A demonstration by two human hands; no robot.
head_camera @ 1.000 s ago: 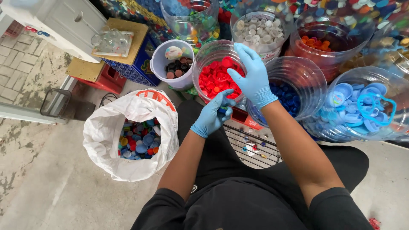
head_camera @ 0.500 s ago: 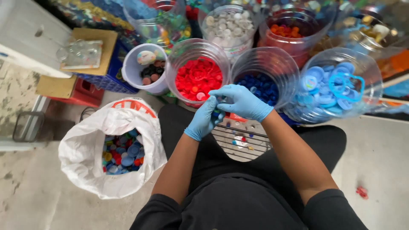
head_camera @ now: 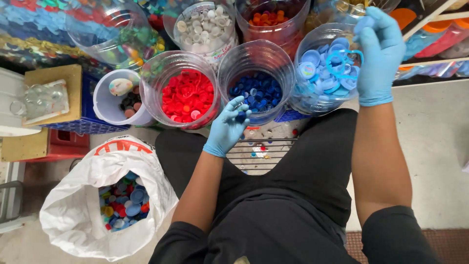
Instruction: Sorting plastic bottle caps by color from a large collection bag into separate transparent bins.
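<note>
While the left hand (head_camera: 225, 128) in its blue glove sits just below centre frame, it's pinching a small dark blue plastic bottle cap (head_camera: 241, 116) between its fingertips, right at the near rim of the clear plastic jar of dark blue caps (head_camera: 256, 80). So the fingers are narrow, closed around that one cap. The right hand (head_camera: 379, 54), also in a blue glove, is way up in the upper right, over the clear jar of light blue caps and rings (head_camera: 326, 68). Its fingers are curled loosely together near the top edge; can't tell if it's got anything in there.

Left of the dark blue jar is the clear jar full of red caps (head_camera: 186, 95), touching it pretty much. Further left there's a small white tub with brownish caps (head_camera: 122, 98). Behind those, along the top, a jar of white caps (head_camera: 205, 29) and one with orange and red caps (head_camera: 271, 18). Lower left has a white plastic bag of mixed coloured caps (head_camera: 110, 195), open at the top. Between the knees there's a wire rack (head_camera: 261, 149) on the floor with a few stray caps on it.
</note>
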